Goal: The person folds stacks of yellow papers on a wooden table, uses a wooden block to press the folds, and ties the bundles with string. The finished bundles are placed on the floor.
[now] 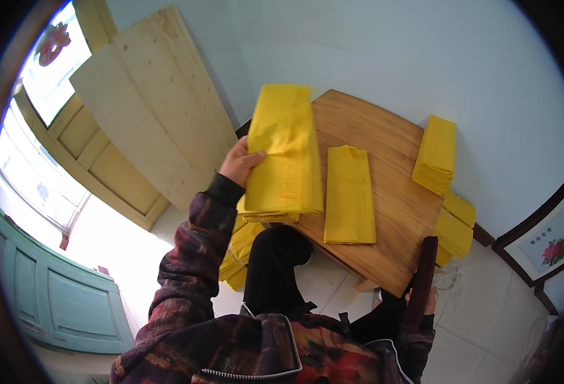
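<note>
My left hand (241, 164) grips the left edge of a folded yellow sheet (285, 137), its thumb on the top face and its fingers out of sight. More yellow layers show under the sheet's near end. Another folded yellow sheet (349, 192) lies flat on the wooden table (394, 224), just right of the held one. By my right thigh, my right hand (431, 302) shows only in part, closed behind a long dark red-brown bar (425, 275) that stands nearly upright at the table's near right corner.
A thick stack of folded yellow sheets (435, 155) rests on the table's right edge. Yellow bundles (456, 224) sit low beyond that edge, and others (240, 253) beside my left knee. Leaning boards (154, 96) stand at the left wall; a framed flower picture (544, 246) stands at right.
</note>
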A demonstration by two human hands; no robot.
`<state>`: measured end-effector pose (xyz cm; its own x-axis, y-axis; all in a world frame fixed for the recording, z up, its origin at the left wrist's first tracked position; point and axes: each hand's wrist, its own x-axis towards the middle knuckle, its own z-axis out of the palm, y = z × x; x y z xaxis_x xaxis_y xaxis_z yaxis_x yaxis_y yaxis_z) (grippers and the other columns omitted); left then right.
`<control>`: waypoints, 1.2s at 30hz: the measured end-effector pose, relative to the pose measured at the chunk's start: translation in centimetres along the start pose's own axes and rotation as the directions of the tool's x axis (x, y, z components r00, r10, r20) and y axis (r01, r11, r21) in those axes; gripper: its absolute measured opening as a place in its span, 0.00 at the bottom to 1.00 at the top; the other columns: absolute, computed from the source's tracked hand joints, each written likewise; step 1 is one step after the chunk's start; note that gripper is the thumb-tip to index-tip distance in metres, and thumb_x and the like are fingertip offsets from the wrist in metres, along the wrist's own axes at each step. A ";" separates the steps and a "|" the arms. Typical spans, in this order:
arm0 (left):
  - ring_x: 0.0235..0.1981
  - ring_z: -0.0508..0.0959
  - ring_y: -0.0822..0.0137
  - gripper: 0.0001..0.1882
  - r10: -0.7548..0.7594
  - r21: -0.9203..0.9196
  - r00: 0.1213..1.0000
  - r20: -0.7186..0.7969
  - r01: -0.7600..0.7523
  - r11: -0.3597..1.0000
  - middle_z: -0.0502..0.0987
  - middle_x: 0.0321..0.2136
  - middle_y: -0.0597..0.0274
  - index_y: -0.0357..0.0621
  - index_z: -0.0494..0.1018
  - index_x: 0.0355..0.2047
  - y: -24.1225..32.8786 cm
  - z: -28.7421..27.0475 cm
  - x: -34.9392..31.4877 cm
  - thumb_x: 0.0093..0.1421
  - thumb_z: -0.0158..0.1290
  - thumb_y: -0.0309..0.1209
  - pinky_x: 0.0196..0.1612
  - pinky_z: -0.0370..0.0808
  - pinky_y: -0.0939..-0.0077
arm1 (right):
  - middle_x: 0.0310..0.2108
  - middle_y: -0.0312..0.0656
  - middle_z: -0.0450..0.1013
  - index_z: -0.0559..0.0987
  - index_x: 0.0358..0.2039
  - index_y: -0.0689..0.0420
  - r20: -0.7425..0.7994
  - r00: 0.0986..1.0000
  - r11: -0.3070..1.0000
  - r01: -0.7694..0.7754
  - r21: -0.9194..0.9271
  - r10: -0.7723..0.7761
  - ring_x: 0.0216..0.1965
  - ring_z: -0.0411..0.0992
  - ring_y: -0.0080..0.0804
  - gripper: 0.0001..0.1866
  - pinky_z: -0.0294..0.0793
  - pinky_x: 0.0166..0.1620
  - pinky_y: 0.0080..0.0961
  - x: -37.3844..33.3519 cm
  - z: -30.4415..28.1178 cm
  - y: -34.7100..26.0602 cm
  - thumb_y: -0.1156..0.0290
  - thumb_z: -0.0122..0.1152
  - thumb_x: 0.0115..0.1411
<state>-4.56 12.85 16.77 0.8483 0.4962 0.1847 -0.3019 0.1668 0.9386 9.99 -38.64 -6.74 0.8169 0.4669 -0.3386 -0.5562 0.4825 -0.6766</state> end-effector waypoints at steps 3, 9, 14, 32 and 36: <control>0.37 0.77 0.66 0.19 -0.083 0.015 0.996 -0.026 0.084 0.996 0.72 0.41 0.56 0.38 0.61 0.49 -0.3 -5.0 0.9 0.55 0.44 0.17 0.41 0.75 0.73 | 0.22 0.43 0.71 0.70 0.37 0.54 0.008 0.999 0.997 0.054 -0.049 -0.054 0.18 0.69 0.34 0.22 0.69 0.19 0.28 -0.1 0.7 0.0 0.47 0.43 0.60; 0.32 0.77 0.69 0.17 -0.228 0.090 0.960 -0.162 0.244 0.966 0.74 0.38 0.59 0.38 0.64 0.45 -5.8 -11.3 1.9 0.54 0.49 0.20 0.37 0.75 0.76 | 0.22 0.40 0.70 0.69 0.39 0.52 -0.065 0.996 0.996 0.063 -0.058 -0.067 0.19 0.68 0.32 0.20 0.69 0.19 0.29 -1.1 3.2 -0.3 0.48 0.44 0.60; 0.33 0.76 0.68 0.19 -0.268 0.106 0.960 -0.077 0.276 0.955 0.74 0.37 0.60 0.37 0.64 0.47 -6.9 -12.1 1.6 0.53 0.49 0.20 0.39 0.74 0.75 | 0.22 0.40 0.69 0.68 0.41 0.51 -0.070 0.993 0.993 0.086 -0.082 -0.092 0.19 0.68 0.31 0.20 0.69 0.19 0.28 -1.2 3.9 -0.5 0.49 0.43 0.60; 0.43 0.72 0.70 0.25 -0.219 0.467 0.973 -0.071 0.227 0.855 0.69 0.46 0.59 0.37 0.56 0.55 -7.6 -12.7 1.5 0.58 0.48 0.30 0.44 0.70 0.78 | 0.35 0.44 0.70 0.67 0.47 0.60 0.127 0.988 0.976 0.107 -0.188 -0.084 0.32 0.69 0.31 0.24 0.70 0.34 0.27 -1.5 2.9 -1.5 0.53 0.38 0.63; 0.53 0.65 0.67 0.28 -0.188 0.038 0.982 -0.004 0.188 0.981 0.60 0.56 0.57 0.39 0.46 0.60 -7.5 -11.3 -0.2 0.62 0.41 0.30 0.53 0.64 0.75 | 0.35 0.40 0.70 0.71 0.43 0.60 0.266 0.930 0.680 0.366 -0.635 -0.252 0.32 0.68 0.24 0.16 0.69 0.34 0.22 2.2 8.0 -3.7 0.62 0.42 0.63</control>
<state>-7.37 21.07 6.38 0.8881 0.4597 0.0038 -0.1204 0.2248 0.9669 12.62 -33.47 0.29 0.8595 0.5102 0.0295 0.0174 0.0285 -0.9994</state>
